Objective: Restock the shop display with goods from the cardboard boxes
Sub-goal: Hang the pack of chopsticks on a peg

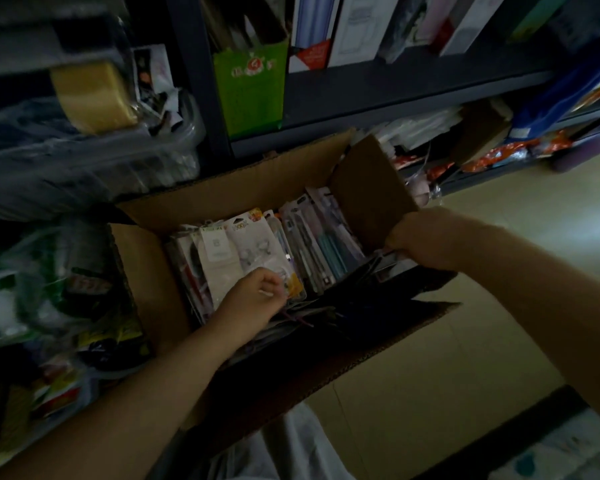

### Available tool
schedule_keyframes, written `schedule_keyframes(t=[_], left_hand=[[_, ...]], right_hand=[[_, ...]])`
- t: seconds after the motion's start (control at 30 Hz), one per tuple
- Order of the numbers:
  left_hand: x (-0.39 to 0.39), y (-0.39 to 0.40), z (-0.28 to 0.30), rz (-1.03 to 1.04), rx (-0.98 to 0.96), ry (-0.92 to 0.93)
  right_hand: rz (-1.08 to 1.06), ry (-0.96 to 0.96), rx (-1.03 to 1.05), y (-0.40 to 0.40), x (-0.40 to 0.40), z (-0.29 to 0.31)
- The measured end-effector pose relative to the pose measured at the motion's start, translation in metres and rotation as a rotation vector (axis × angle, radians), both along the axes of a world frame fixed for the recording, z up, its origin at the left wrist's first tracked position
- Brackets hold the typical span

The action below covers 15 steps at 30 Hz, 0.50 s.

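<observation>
A person's left hand (pixel 257 295) pinched a carded pack (pixel 257 252) among the goods standing in the open box (pixel 174 271) below the shelves (pixel 395 88), apparently to lift it, while the right hand (pixel 418 237) gripped darker packs at the box's right side.

Cardboard box (pixel 222 202): plain brown. Bag (pixel 250 88) on shelf: bright green, red-and-white print. Shelf frame (pixel 395 88): dark grey.
</observation>
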<state>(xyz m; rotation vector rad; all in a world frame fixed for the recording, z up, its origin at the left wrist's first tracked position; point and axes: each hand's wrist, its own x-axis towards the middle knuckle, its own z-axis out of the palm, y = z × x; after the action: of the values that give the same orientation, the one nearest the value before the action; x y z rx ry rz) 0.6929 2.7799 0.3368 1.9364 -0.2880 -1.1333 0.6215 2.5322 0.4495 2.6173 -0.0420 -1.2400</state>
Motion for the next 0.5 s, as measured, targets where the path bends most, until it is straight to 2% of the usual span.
schedule_keyframes(t=[0.13, 0.27, 0.37, 0.5], left_hand=[[0.003, -0.02, 0.035, -0.171, -0.184, 0.043], [0.006, -0.034, 0.067, -0.31, -0.304, -0.025], [0.02, -0.033, 0.092, -0.269, -0.349, -0.068], [0.051, -0.01, 0.125, -0.208, -0.268, -0.233]], right_hand=[[0.054, 0.02, -0.053, 0.01, 0.022, 0.079], [0.047, -0.019, -0.068, 0.025, 0.05, 0.152], [0.058, -0.131, -0.055, 0.038, 0.069, 0.197], [0.106, -0.308, 0.007, 0.057, 0.095, 0.226]])
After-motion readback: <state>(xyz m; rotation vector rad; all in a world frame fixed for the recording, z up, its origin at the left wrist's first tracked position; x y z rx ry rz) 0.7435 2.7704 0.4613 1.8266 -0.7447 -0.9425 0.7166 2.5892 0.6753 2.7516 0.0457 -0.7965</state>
